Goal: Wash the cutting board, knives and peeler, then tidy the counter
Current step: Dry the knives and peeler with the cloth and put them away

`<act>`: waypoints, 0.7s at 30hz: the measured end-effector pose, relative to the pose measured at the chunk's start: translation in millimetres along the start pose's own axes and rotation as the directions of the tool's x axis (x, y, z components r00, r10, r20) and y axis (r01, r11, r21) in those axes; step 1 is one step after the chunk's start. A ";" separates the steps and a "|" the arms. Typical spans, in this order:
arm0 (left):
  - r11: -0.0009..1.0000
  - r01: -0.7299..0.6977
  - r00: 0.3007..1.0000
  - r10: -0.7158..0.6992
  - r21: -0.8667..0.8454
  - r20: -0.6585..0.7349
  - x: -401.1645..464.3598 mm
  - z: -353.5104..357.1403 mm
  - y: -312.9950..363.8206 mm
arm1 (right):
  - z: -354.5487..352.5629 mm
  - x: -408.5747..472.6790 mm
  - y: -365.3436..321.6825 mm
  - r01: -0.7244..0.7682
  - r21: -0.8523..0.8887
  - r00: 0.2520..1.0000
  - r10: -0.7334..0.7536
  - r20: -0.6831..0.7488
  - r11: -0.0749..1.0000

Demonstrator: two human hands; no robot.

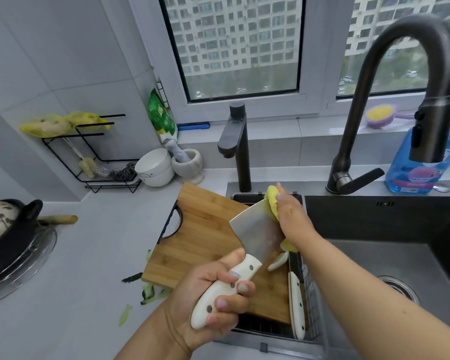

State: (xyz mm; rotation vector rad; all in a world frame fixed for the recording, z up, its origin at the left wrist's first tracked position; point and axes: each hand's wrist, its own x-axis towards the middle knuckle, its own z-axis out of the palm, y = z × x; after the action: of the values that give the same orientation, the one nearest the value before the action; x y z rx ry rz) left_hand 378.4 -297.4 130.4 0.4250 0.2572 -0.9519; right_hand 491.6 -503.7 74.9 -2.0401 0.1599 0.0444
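Head view showed a dark sink (374,224) set into a grey counter (94,255), with a tall black gooseneck faucet (400,81) behind it. A bamboo cutting board (205,237) lay half on the counter and half over a wire rack at the sink's left end. The left hand (213,300) was wrapped around the white handle of a cleaver (255,235), holding the blade up over the board. The right hand (289,214) pressed a yellow sponge (272,201) against the blade's far side, fingers curved over it. A second white-handled knife (296,302) rested in the rack, just beside the board's right edge. Green vegetable peelings (147,292) lay scattered on the counter near the board's left corner. White bowls (155,167) and a stone mortar (189,162) stood by the wall.
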 end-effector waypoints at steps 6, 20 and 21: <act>0.996 -0.048 0.995 0.055 -0.077 0.088 -13.3 -5.6 0.7 | 5.7 8.3 -7.3 -0.375 0.461 0.912 0.409 0.030 0.804; 0.965 -0.264 0.965 0.264 -0.007 -0.007 -29.8 -3.1 17.4 | 85.3 -79.3 -47.2 0.281 0.250 0.957 -0.288 -0.007 0.927; 0.966 -0.260 0.965 0.260 0.006 -0.017 -31.3 -3.4 16.9 | 89.0 -76.4 -47.1 0.272 0.188 0.958 -0.285 0.043 0.944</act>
State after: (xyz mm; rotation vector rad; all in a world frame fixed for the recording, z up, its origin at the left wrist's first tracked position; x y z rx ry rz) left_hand 374.8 -264.4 143.7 0.4586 0.2098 -0.6913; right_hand 425.5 -396.3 83.5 -1.8592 -0.1652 -0.0733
